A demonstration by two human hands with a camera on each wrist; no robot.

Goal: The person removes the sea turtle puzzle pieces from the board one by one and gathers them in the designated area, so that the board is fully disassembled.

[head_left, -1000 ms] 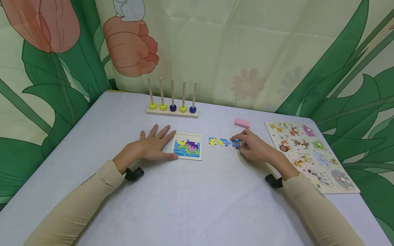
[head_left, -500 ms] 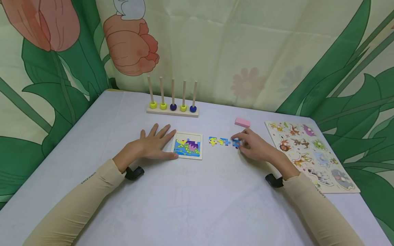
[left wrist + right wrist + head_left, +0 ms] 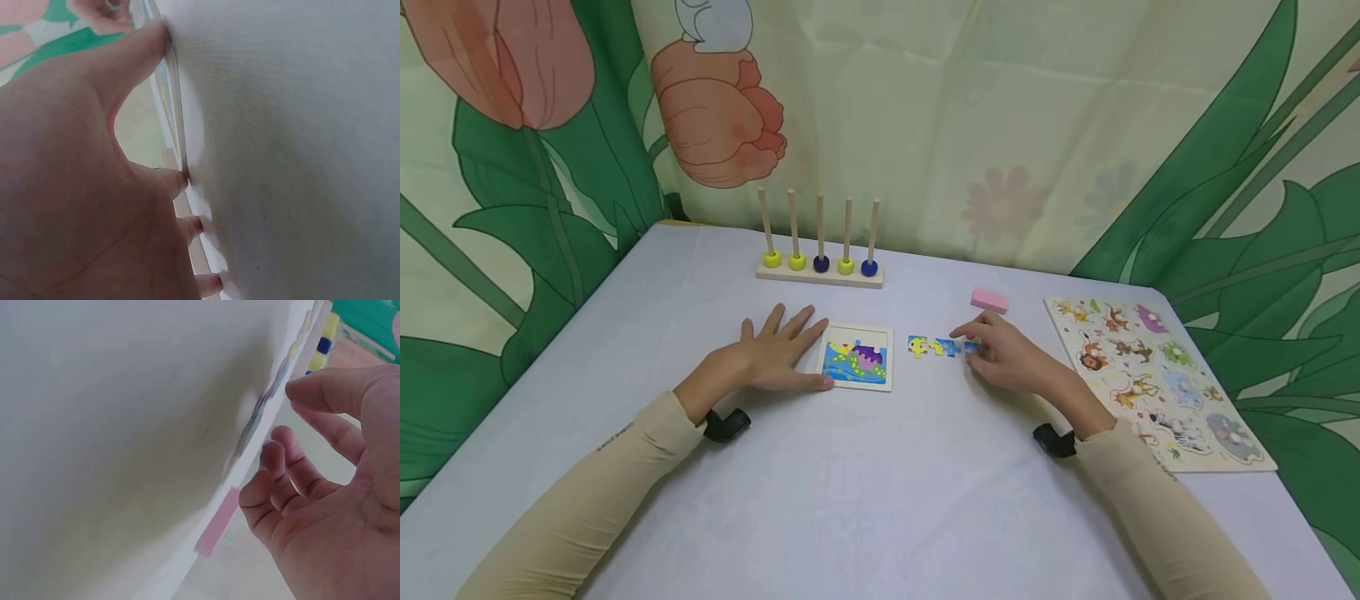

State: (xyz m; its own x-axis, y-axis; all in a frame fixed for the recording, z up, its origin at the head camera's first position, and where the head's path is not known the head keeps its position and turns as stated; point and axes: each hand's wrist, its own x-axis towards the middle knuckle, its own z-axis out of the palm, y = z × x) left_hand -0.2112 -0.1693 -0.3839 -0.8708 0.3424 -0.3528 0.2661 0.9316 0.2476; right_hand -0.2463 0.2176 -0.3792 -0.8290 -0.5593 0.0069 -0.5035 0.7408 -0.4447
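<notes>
My left hand [image 3: 775, 357] lies with spread fingers at the left side of a small framed jigsaw puzzle [image 3: 859, 385]. Its thumb rests at the frame's lower left corner, and the index fingertip is at the upper left. The puzzle picture is blue, yellow and purple, with a bare strip along its top. To its right, several loose puzzle pieces [image 3: 917, 345] lie in a row on the table. Over the rightmost blue piece [image 3: 972, 346], partly hidden, hovers my right hand [image 3: 1003, 354]. In the right wrist view its thumb and fingers are loosely bent, with nothing between them.
A pink block [image 3: 989, 300] lies behind the right hand. Farther back stands a wooden peg rack [image 3: 820, 277] with yellow and dark blue beads. An animal puzzle board [image 3: 1157, 379] occupies the right side of the white table [image 3: 850, 500]. A printed curtain [image 3: 910, 125] hangs behind.
My right hand has let go of the rightmost piece and shifted slightly left, its index finger now reaching over the row. The left hand and framed puzzle have stayed put.
</notes>
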